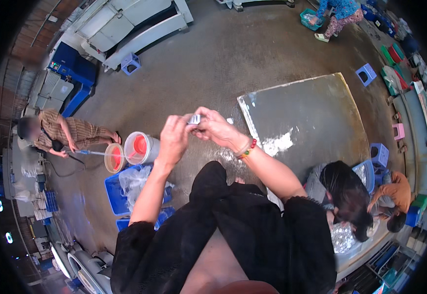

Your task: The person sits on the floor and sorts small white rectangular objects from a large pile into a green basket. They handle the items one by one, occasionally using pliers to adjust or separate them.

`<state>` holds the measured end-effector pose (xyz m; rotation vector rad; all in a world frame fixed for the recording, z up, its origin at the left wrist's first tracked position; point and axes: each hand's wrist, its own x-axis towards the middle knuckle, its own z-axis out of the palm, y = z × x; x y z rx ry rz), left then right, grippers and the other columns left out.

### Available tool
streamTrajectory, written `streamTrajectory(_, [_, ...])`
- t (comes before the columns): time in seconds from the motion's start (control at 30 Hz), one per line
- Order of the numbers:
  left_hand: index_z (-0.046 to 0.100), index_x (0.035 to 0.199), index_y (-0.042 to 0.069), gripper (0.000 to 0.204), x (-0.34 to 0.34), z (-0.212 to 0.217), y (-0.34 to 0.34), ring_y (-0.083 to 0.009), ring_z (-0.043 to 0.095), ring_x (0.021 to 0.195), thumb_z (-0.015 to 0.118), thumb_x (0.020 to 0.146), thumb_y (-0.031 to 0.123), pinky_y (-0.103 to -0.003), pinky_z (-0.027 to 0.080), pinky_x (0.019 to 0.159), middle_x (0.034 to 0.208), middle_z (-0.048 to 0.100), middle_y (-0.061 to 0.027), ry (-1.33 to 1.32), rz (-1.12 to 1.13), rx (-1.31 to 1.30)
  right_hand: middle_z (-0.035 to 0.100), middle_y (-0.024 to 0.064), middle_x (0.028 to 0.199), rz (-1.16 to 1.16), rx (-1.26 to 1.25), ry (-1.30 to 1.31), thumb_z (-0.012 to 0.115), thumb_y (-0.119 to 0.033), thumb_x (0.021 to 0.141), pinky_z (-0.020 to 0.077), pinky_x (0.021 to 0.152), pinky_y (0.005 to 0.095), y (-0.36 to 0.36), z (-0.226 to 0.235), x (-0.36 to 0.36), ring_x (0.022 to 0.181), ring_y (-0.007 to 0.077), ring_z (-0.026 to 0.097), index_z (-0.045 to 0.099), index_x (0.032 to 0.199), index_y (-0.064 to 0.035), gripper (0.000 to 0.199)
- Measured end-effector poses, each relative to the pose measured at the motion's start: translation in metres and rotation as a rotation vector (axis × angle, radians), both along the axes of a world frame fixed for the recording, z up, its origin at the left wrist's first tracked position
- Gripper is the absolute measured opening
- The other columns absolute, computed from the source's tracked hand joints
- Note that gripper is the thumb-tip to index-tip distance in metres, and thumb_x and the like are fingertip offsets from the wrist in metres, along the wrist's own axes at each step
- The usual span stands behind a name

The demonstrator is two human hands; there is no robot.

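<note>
In front of me, above the floor, my left hand [174, 139] and my right hand [218, 131] meet fingertip to fingertip. Between them is a small silver-white piece [194, 119] with a dark mark on its face; its exact kind is too small to make out. Both hands are closed on it, thumbs and fingers pinched together. A beaded bracelet [249, 148] circles my right wrist.
A low, wet, pale-edged platform [311, 115] lies to the right. At left stand a white bucket [149, 148] and blue crates [117, 196] with clear plastic. One person [73, 126] sprays water; others crouch at right [343, 196]. Blue stools [366, 74] stand around.
</note>
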<state>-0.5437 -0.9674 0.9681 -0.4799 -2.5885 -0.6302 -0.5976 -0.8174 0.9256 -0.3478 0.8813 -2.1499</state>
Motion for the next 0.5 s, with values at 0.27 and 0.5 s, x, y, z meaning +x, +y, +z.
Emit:
streamTrajectory(0.27, [0.055, 0.104, -0.004, 0.029, -0.268, -0.025, 0.031, -0.0301, 0.056, 0.082, 0.058, 0.078, 0.007, -0.038, 0.051, 0.068, 0.088, 0.057, -0.0171, -0.148, -0.432, -0.207, 0.052, 0.0029, 0.077, -0.330, 0.070, 0.001, 0.049, -0.003, 0.085, 0.0339, 0.044, 0.0175, 0.051, -0.055, -0.226, 0.057, 0.0057, 0.047, 0.051, 0.100, 0.0001, 0.015])
streamTrajectory(0.5, [0.051, 0.109, -0.009, 0.041, -0.460, -0.058, 0.162, -0.0336, 0.058, 0.087, 0.060, 0.076, 0.013, -0.040, 0.050, 0.075, 0.091, 0.058, -0.0211, -0.391, -1.070, -0.319, 0.050, 0.0025, 0.071, -1.023, 0.114, -0.396, 0.049, 0.001, 0.084, 0.0338, 0.042, 0.0179, 0.135, -0.077, -0.302, 0.054, 0.0064, 0.047, 0.046, 0.096, -0.0055, 0.013])
